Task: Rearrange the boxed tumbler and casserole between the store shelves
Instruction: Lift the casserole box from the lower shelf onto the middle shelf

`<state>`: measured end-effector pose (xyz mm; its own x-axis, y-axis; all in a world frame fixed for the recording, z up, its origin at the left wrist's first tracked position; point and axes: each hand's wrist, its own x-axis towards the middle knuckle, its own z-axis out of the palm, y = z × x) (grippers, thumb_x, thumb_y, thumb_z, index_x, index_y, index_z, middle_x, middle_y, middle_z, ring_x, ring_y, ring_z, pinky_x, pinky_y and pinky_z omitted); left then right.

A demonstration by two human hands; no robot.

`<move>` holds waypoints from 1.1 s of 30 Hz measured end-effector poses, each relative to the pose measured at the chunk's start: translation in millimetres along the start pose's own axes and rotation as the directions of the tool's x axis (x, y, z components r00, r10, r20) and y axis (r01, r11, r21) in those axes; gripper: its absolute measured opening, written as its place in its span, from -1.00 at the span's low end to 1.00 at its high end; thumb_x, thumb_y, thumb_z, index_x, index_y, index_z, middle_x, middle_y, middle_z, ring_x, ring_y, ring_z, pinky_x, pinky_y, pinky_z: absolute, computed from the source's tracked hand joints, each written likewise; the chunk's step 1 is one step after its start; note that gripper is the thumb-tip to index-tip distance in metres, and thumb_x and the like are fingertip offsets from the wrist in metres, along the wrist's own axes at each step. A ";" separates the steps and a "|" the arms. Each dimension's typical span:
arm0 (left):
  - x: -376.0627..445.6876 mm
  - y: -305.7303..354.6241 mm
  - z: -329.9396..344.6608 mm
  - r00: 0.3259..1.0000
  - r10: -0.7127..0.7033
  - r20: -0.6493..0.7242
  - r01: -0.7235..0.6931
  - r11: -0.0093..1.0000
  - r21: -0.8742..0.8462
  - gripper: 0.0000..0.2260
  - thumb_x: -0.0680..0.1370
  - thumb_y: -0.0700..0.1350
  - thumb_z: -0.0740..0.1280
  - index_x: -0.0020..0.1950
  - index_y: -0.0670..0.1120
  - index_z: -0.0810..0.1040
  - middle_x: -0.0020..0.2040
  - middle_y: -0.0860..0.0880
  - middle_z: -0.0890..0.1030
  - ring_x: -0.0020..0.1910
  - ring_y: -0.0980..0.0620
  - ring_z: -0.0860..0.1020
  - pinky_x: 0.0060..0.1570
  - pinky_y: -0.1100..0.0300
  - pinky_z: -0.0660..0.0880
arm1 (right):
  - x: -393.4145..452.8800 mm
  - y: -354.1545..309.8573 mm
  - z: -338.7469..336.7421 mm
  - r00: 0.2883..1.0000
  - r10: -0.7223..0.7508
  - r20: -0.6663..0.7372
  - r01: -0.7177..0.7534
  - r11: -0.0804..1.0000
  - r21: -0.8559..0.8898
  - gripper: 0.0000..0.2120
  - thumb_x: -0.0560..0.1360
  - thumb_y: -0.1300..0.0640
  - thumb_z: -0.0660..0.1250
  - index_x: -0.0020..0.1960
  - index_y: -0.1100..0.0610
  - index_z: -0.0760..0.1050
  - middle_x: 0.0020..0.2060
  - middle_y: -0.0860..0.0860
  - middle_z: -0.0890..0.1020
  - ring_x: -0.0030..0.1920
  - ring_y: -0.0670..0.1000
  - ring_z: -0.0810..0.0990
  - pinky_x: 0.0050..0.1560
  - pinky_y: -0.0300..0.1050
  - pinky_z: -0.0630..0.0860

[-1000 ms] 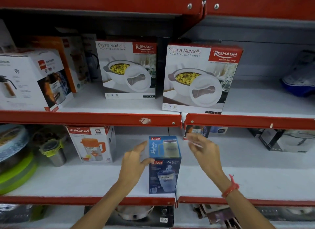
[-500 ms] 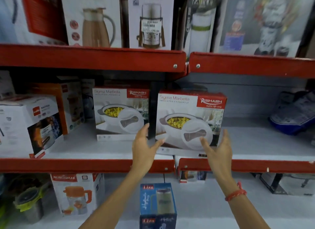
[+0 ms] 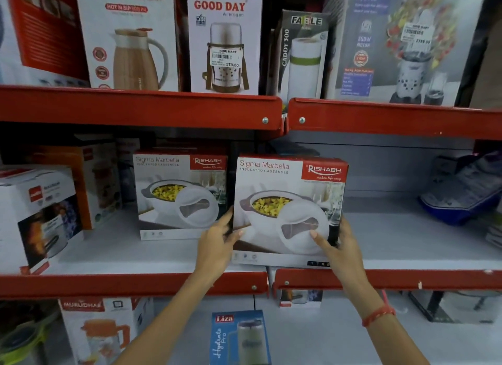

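A white and red casserole box [image 3: 288, 190] marked Sigma Marbella stands at the front edge of the middle shelf [image 3: 135, 284]. My left hand [image 3: 217, 242] grips its left side and my right hand [image 3: 336, 242] grips its lower right side, thumbs on the front face. Below it, on the lower shelf, the blue Liza tumbler box [image 3: 240, 337] stands upright between my forearms, with no hand on it.
A second, identical casserole box [image 3: 179, 193] stands just left and further back. White and orange appliance boxes [image 3: 38, 212] fill the middle shelf's left end, a blue pack [image 3: 461, 190] its right. Flask boxes [image 3: 225, 41] line the top shelf. A jug box [image 3: 100, 329] sits lower left.
Both hands left the tumbler box on the lower shelf, rose to the middle shelf and closed on the sides of the right casserole box. The view tilted up.
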<state>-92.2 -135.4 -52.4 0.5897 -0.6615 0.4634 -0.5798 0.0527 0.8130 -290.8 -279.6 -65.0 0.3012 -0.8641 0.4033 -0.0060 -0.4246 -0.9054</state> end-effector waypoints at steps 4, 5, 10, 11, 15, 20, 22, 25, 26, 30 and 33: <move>-13.0 5.8 -27.4 0.998 0.038 -0.047 -0.042 0.996 -0.081 -0.52 0.49 -0.13 0.42 0.31 0.27 0.42 0.05 0.21 0.63 0.06 0.11 0.65 0.05 -0.01 0.63 | -13.6 -18.9 -2.5 0.999 -0.052 0.015 0.052 0.998 0.022 -0.37 0.47 0.09 0.43 0.46 -0.10 0.24 0.23 -0.11 0.56 0.19 0.00 0.55 0.04 -0.23 0.49; -16.4 8.9 -35.4 0.998 0.036 -0.049 -0.041 0.994 -0.097 -0.52 0.48 -0.13 0.43 0.21 0.39 0.42 -0.01 0.31 0.63 0.02 0.19 0.65 0.04 0.02 0.63 | -18.6 -25.3 -2.4 0.998 -0.067 0.017 0.066 0.998 0.021 -0.35 0.47 0.08 0.44 0.46 -0.12 0.22 0.23 -0.12 0.55 0.19 0.00 0.55 0.06 -0.20 0.51; -45.6 23.1 -71.9 0.999 0.016 -0.033 -0.021 0.986 -0.168 -0.53 0.44 -0.10 0.46 0.12 0.44 0.43 -0.22 0.43 0.64 0.00 0.31 0.62 -0.12 0.29 0.63 | -51.5 -52.7 -2.3 0.993 -0.112 0.027 0.111 0.994 0.011 -0.32 0.42 0.04 0.46 0.44 -0.17 0.24 0.20 -0.16 0.55 0.12 -0.06 0.60 0.03 -0.19 0.59; -53.6 25.1 -79.1 0.999 0.008 -0.041 -0.015 0.982 -0.190 -0.53 0.42 -0.08 0.47 0.18 0.38 0.43 -0.24 0.41 0.65 -0.03 0.33 0.62 -0.18 0.36 0.62 | -59.7 -57.8 -2.5 0.993 -0.117 0.032 0.117 0.993 0.020 -0.33 0.40 0.03 0.47 0.42 -0.21 0.26 0.17 -0.19 0.57 0.04 -0.17 0.62 -0.10 -0.37 0.58; -85.7 31.0 -108.2 0.996 -0.049 -0.079 0.025 0.958 -0.286 -0.46 0.27 0.00 0.48 0.21 0.26 0.47 -0.22 0.34 0.67 -0.11 0.33 0.65 -0.29 0.39 0.61 | -92.9 -77.9 -4.6 0.992 -0.123 0.040 0.119 0.989 0.091 -0.40 0.34 0.08 0.52 0.14 -0.45 0.34 0.02 -0.38 0.58 -0.14 -0.44 0.62 -0.29 -0.54 0.49; -119.9 35.3 -142.5 0.994 -0.075 -0.082 0.046 0.948 -0.313 -0.48 0.29 -0.06 0.49 0.23 0.21 0.53 -0.05 0.26 0.70 -0.05 0.23 0.66 -0.29 0.31 0.64 | -129.4 -94.9 -2.5 0.989 -0.130 0.074 0.117 0.980 0.161 -0.35 0.22 -0.02 0.52 0.27 -0.28 0.44 0.06 -0.29 0.68 -0.06 -0.20 0.71 -0.13 -0.35 0.62; -131.3 35.7 -153.1 0.993 -0.078 -0.092 0.045 0.946 -0.321 -0.51 0.26 -0.07 0.49 0.16 0.26 0.57 -0.03 0.19 0.71 -0.07 0.20 0.68 -0.29 0.25 0.66 | -140.2 -97.8 -0.1 0.986 -0.141 0.084 0.125 0.977 0.175 -0.33 0.21 -0.01 0.53 0.29 -0.25 0.43 0.10 -0.25 0.68 -0.02 -0.15 0.71 -0.10 -0.35 0.61; -144.1 32.7 -164.6 0.991 -0.093 -0.097 0.056 0.942 -0.331 -0.54 0.19 -0.06 0.50 0.01 0.35 0.61 -0.05 0.18 0.72 -0.06 0.18 0.68 -0.27 0.21 0.67 | -155.5 -97.8 4.0 0.988 -0.123 0.096 0.105 0.980 0.171 -0.31 0.19 -0.05 0.53 0.27 -0.31 0.42 0.10 -0.27 0.68 0.05 -0.15 0.69 0.01 -0.26 0.63; -147.2 30.2 -167.5 0.990 -0.099 -0.101 0.060 0.941 -0.332 -0.55 0.18 -0.06 0.51 -0.04 0.38 0.61 -0.06 0.19 0.73 -0.06 0.18 0.68 -0.27 0.21 0.67 | -159.6 -96.7 5.3 0.989 -0.116 0.093 0.100 0.981 0.169 -0.31 0.17 -0.06 0.53 0.26 -0.33 0.42 0.06 -0.31 0.68 0.03 -0.17 0.69 -0.01 -0.30 0.62; -156.2 21.7 -174.3 0.988 -0.105 -0.112 0.061 0.939 -0.338 -0.57 0.16 -0.08 0.51 -0.13 0.41 0.62 -0.13 0.28 0.71 -0.07 0.21 0.68 -0.33 0.30 0.63 | -170.4 -95.4 11.2 0.992 -0.098 0.083 0.084 0.984 0.156 -0.30 0.14 -0.09 0.53 0.25 -0.34 0.43 0.04 -0.36 0.67 0.01 -0.17 0.70 -0.03 -0.37 0.59; -155.9 18.6 -179.6 0.990 -0.080 -0.112 0.040 0.946 -0.323 -0.56 0.16 -0.03 0.50 -0.09 0.43 0.60 -0.09 0.28 0.70 -0.04 0.23 0.67 -0.31 0.29 0.64 | -171.4 -97.6 17.7 0.992 -0.096 0.085 0.082 0.984 0.160 -0.30 0.15 -0.09 0.53 0.26 -0.33 0.43 0.07 -0.33 0.67 0.04 -0.12 0.70 0.03 -0.24 0.63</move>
<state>-93.9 103.1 -46.2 0.6937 -0.5754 0.4332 -0.3432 0.2646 0.9012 -324.9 -85.3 -48.1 0.3799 -0.7931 0.4760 0.1717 -0.4452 -0.8788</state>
